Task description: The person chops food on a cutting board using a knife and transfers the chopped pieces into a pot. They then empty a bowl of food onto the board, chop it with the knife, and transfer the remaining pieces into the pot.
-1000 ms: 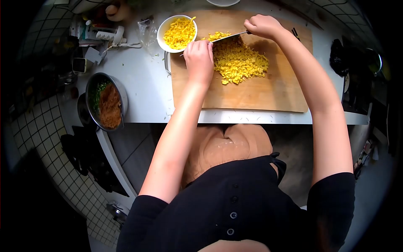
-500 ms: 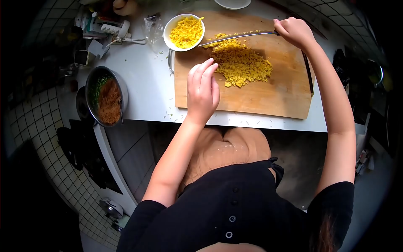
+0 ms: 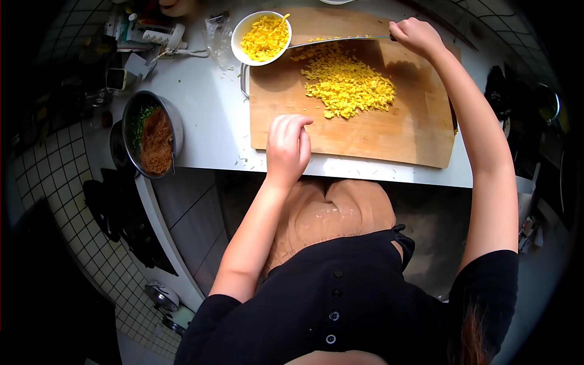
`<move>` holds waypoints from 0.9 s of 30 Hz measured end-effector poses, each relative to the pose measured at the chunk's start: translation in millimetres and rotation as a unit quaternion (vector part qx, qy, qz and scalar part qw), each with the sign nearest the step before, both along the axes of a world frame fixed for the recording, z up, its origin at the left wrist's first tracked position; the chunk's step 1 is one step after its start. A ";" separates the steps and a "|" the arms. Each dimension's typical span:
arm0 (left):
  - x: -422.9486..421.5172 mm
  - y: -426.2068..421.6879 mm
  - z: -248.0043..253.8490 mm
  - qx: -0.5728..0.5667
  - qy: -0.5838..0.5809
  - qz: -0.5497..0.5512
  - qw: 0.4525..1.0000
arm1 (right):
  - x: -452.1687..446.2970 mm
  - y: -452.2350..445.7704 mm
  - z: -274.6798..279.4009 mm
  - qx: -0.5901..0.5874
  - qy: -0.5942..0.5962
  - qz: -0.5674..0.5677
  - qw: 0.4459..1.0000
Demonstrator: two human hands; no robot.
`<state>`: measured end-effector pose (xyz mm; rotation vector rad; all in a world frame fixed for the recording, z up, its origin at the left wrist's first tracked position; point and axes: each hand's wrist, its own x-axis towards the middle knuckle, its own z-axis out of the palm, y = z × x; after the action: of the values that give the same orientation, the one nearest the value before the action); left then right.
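My right hand (image 3: 418, 36) grips the handle of a kitchen knife (image 3: 340, 40), its long blade pointing left across the back of the wooden cutting board (image 3: 359, 143). The blade's tip is by the rim of a white bowl (image 3: 236, 44) holding yellow shreds. Under and in front of the knife spreads a pile of finely chopped yellow food (image 3: 350, 88), which looks like cooked egg. Over the board's front left edge is my left hand (image 3: 289, 143), fingers loosely bent, holding nothing and apart from the pile.
A metal bowl (image 3: 177, 125) with brown shreds and chopped greens stands at the counter's left. Behind it are a clear plastic bag (image 3: 218, 39) and a small device with a screen (image 3: 117, 79). Green bits are scattered on the white counter (image 3: 207, 146).
My left hand has drawn back from the chopped pile toward the board's front edge. The knife remains in my right hand, its blade now along the pile's back edge.
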<state>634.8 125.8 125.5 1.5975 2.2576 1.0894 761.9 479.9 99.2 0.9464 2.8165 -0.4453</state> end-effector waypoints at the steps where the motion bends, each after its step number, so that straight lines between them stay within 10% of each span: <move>1: -0.7 -1.6 -1.9 -0.001 -0.002 -0.003 1.000 | 2.9 -1.9 1.9 -0.012 -0.018 0.005 1.000; 13: -10.1 -5.4 -5.7 -0.041 -0.059 0.000 0.997 | 92.5 -84.1 48.0 -0.087 -0.036 -0.125 0.988; 21: -23.9 7.0 -9.2 -0.157 -0.177 0.054 0.970 | 113.1 -216.5 69.8 -0.455 0.103 -0.359 0.808; 27: -26.0 50.1 -9.8 -0.217 -0.187 0.025 0.958 | 73.5 -255.8 67.6 -0.456 0.140 -0.421 0.771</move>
<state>608.8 175.9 115.7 1.0652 2.0967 0.7545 835.3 224.0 166.8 1.8327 1.6643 -1.9230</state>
